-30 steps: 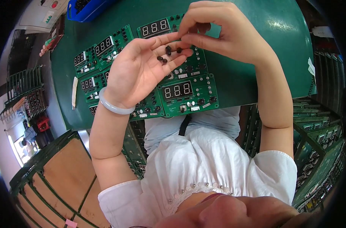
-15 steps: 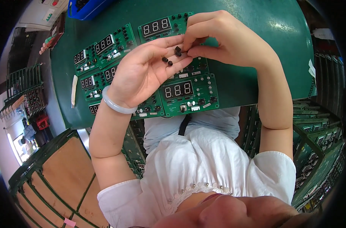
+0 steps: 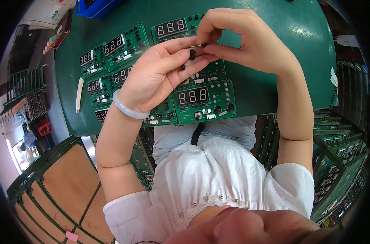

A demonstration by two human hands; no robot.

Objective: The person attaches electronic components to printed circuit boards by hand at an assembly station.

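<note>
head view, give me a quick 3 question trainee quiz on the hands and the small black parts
1. True or false: the left hand is palm up with small black parts lying on its fingers.
2. What do the right hand fingertips pinch? A) a white bangle B) a small black part C) a blue bin
3. Fill in: the green circuit boards on the table each carry a three-digit ____.

Key: 1 true. 2 B, the pinched black part sits at the left fingertips. 3 display. The white bangle is on the left wrist; the blue bin sits at the table's far edge.
</note>
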